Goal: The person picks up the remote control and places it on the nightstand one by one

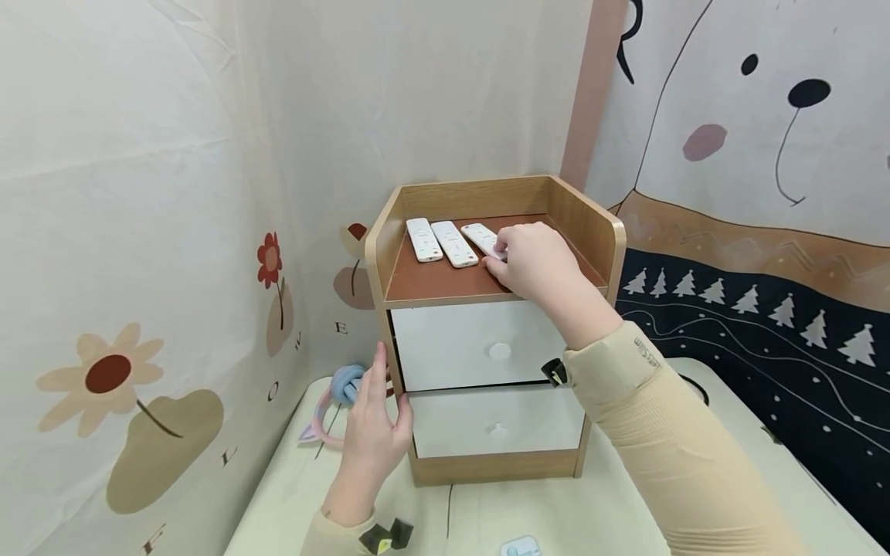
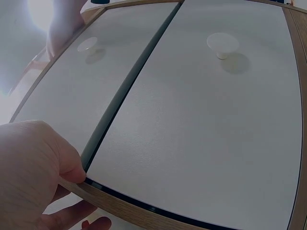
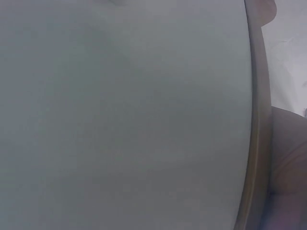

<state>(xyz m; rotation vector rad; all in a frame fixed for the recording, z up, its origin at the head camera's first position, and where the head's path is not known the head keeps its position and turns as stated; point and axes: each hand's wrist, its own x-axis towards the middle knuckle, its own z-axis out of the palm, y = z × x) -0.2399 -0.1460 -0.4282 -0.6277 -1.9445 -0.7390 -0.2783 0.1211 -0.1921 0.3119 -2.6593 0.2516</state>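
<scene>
A wooden cabinet [image 1: 497, 467] with two white drawers [image 1: 445, 347] stands in the centre. On its brown top [image 1: 417, 287], at twelve o'clock, the right hand [image 1: 534, 259] pinches a white remote [image 1: 480, 234] by its near end; two more remotes [image 1: 454, 244] lie at its nine o'clock. The left hand [image 1: 375, 432], fingers straight, touches the cabinet's side at eight o'clock.

a blue knot [image 1: 346, 384] lies near flower-printed cloth [image 1: 111, 255] — bear-printed cloth [image 1: 737, 96] hangs at right.
</scene>
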